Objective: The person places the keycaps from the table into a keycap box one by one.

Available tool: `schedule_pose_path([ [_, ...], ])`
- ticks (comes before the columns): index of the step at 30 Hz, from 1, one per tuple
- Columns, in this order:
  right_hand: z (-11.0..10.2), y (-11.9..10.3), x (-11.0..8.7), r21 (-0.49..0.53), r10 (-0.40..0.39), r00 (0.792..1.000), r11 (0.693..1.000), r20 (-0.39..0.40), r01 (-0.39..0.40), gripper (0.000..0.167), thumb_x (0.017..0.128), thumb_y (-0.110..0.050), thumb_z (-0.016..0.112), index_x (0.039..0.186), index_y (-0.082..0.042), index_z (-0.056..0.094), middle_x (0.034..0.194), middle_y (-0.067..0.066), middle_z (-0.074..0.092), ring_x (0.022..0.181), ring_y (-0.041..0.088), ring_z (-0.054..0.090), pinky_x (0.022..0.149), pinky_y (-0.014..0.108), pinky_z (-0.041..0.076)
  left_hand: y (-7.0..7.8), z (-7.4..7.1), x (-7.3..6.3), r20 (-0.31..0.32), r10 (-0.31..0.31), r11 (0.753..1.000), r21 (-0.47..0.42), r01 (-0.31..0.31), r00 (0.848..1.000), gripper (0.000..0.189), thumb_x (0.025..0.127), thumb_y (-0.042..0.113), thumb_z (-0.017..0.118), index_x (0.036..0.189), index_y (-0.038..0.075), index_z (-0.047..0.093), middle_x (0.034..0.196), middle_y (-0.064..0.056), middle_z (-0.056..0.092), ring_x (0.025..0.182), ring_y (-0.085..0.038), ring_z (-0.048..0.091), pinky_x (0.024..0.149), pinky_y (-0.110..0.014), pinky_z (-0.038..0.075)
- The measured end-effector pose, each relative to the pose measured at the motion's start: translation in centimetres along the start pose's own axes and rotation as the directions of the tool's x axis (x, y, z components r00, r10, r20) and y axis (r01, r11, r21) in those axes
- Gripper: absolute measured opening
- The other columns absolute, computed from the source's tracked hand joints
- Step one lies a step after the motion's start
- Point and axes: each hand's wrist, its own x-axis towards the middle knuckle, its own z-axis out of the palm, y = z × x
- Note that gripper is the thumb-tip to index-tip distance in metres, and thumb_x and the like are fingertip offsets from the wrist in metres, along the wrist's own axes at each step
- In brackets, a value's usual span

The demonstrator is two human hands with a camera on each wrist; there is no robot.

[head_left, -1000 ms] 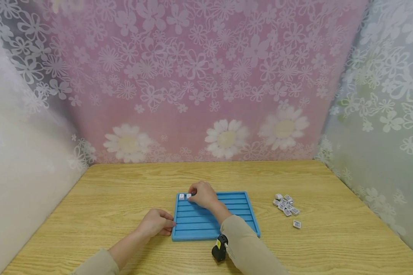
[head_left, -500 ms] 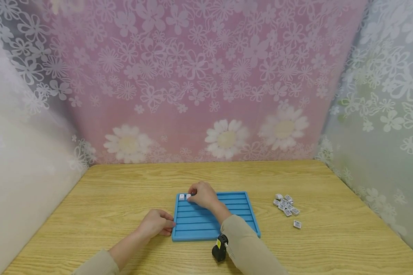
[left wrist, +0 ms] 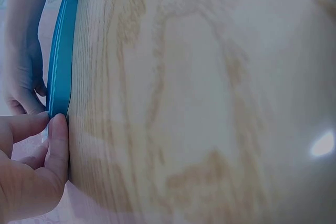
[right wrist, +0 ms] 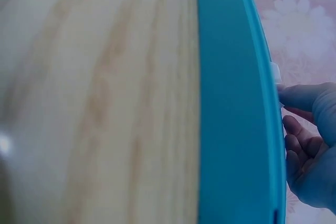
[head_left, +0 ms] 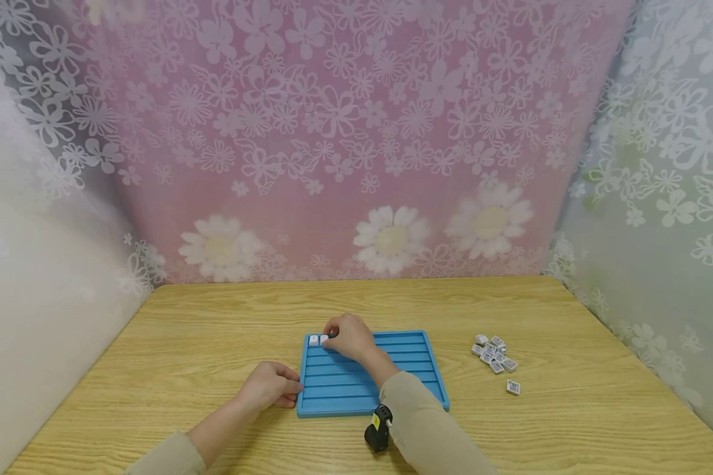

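Observation:
A blue tray (head_left: 340, 401) with several long ridged rows lies flat on the table. My left hand (head_left: 267, 384) holds its left edge; the left wrist view shows thumb and a finger (left wrist: 58, 135) at the tray's corner. In the top row, my right hand (head_left: 352, 338) pinches a white keycap (head_left: 324, 340) between thumb and fingers. Close to its left, a second white keycap (head_left: 313, 340) sits in the row's corner. In the right wrist view the tray wall (right wrist: 233, 103) hides most of the pinched keycap.
Several white keycaps (head_left: 489, 349) lie in a loose pile right of the tray, many with patterned undersides up. A single keycap (head_left: 513, 387) lies nearer. A black device (head_left: 378, 429) is at my right sleeve. Flowered curtains (head_left: 362, 132) stand behind the table.
The pinched keycap has slid slightly left, narrowing the gap to the corner keycap. My left hand stays on the tray edge.

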Motion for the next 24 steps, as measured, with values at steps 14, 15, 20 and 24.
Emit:
schedule_pose_path([
  [14,0.09,0.05,-0.01,-0.004,-0.007,1.0,1.0,-0.005,0.007,0.01,0.078,-0.02,0.075,0.086,-0.014,0.07,0.078,-0.003,0.054,0.072,0.013,0.047,0.06,0.027,0.042,0.14,-0.05,-0.22,0.004,0.008,1.0,-0.001,-0.008,1.0,0.014,0.081,-0.004,0.064,0.092,-0.012,0.062,0.072,-0.012,0.059,0.059,-0.015,0.058,0.057,-0.03,0.056],
  [15,0.1,0.06,0.0,-0.001,-0.007,1.0,1.0,-0.006,0.007,0.011,0.078,-0.019,0.075,0.086,-0.014,0.07,0.078,-0.003,0.054,0.072,0.013,0.047,0.06,0.028,0.042,0.14,-0.06,-0.22,0.003,0.007,1.0,-0.001,-0.007,1.0,0.014,0.081,-0.004,0.064,0.092,-0.012,0.062,0.072,-0.012,0.059,0.06,-0.015,0.058,0.057,-0.03,0.056],
  [20,0.1,0.39,0.06,0.018,0.001,1.0,1.0,0.007,-0.001,0.015,0.079,-0.019,0.074,0.091,-0.013,0.07,0.08,-0.002,0.056,0.072,0.013,0.049,0.061,0.029,0.044,0.12,-0.03,-0.1,0.006,0.001,1.0,0.006,-0.001,1.0,0.014,0.081,-0.003,0.065,0.091,-0.011,0.062,0.072,-0.012,0.059,0.06,-0.015,0.058,0.057,-0.03,0.056],
  [24,-0.18,0.68,0.0,0.078,0.0,1.0,0.997,0.027,-0.002,0.019,0.081,-0.017,0.072,0.098,-0.009,0.07,0.083,-0.001,0.057,0.073,0.014,0.051,0.062,0.03,0.045,0.06,-0.05,-0.01,0.012,-0.003,1.0,0.004,0.003,1.0,0.013,0.081,-0.003,0.065,0.091,-0.011,0.062,0.071,-0.011,0.059,0.06,-0.015,0.058,0.057,-0.029,0.056],
])
